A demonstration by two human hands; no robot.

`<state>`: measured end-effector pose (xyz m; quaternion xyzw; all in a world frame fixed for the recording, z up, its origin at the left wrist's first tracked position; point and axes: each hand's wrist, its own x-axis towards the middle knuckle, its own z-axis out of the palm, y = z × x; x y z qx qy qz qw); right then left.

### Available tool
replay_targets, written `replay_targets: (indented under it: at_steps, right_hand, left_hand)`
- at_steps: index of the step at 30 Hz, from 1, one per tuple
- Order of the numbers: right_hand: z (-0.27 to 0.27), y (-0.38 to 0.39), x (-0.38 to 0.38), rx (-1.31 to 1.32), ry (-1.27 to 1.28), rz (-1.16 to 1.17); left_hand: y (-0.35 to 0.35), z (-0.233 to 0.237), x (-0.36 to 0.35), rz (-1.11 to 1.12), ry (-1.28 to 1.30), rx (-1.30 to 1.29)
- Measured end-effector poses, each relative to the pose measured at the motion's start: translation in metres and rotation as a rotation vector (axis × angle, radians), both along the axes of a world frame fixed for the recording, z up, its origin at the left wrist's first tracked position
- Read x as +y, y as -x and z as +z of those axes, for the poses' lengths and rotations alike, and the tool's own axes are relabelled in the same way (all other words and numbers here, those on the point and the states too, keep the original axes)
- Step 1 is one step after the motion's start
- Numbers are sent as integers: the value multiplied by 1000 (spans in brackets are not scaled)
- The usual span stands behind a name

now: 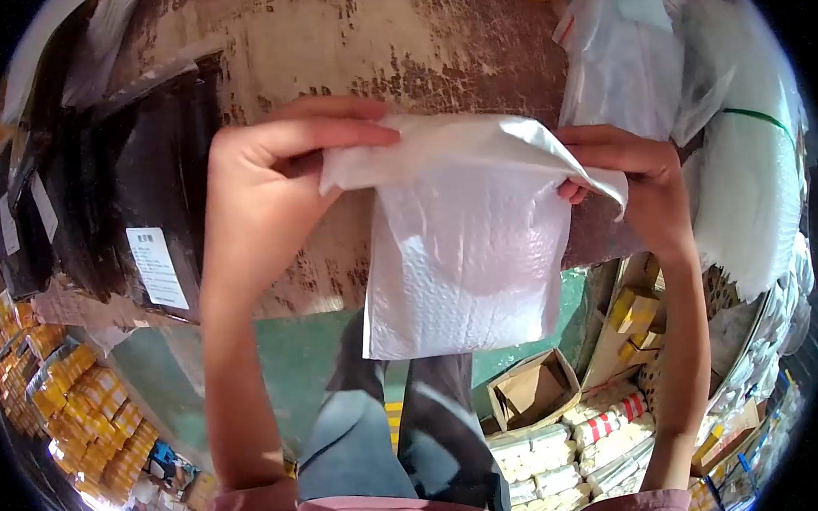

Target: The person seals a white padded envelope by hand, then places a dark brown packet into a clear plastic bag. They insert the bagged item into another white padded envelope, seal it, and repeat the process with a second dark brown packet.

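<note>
Left hand [266, 170] is pinching the top corner of a white padded plastic mailer bag [465, 262], while right hand [641, 183] is gripping its folded-over flap. The bag's hanging between them, over a worn brown tabletop [398, 43]. A black wrapped parcel [146, 177] is lying just left.

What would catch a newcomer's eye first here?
A white padded mailer held up in the centre, its top edge pinched by the left hand and right hand. Behind it is a worn tabletop, with black packages on its left side and yellow boxes stacked lower left.
</note>
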<state>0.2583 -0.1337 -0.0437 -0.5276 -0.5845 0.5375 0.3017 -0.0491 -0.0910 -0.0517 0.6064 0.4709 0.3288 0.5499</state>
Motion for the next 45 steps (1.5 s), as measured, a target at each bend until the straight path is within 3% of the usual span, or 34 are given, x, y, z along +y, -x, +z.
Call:
replay_targets:
  at_steps: [3, 8, 12, 16, 25, 28, 31, 34, 39, 41, 45]
  right_hand:
    - [-1, -2, 2, -221, -144, 83]
    - [-8, -16, 5, -65, -228, 180]
    - [-6, -11, -1, 11, -210, 116]
    - [20, -1, 7, -283, -256, 248]
    - [-8, -25, 20, 14, -249, 408]
    - [-15, -26, 20, 62, -253, 415]
    - [-16, -18, 23, 88, -264, 391]
    - [-14, -19, 22, 118, -233, 372]
    - [-12, -25, 27, 199, -118, 437]
    - [-13, -24, 27, 222, -99, 402]
    - [-12, -21, 24, 252, -55, 334]
  left_hand:
    - [1, -3, -8, 57, -32, 2]
    - [2, -15, -14, 83, -122, 78]
    - [-1, -24, -20, 129, -188, 93]
    - [-5, -15, -22, 142, -151, 174]
    - [5, -20, -22, 124, -68, 52]
    - [8, -17, -25, 81, -46, 147]
    - [4, -8, -35, 213, 29, -40]
    - [-7, 18, -33, -7, -335, 604]
    - [-39, 22, -42, 282, -423, 354]
    - [-38, -3, -73, 464, -507, 205]
    - [-49, -7, -97, 636, -41, 360]
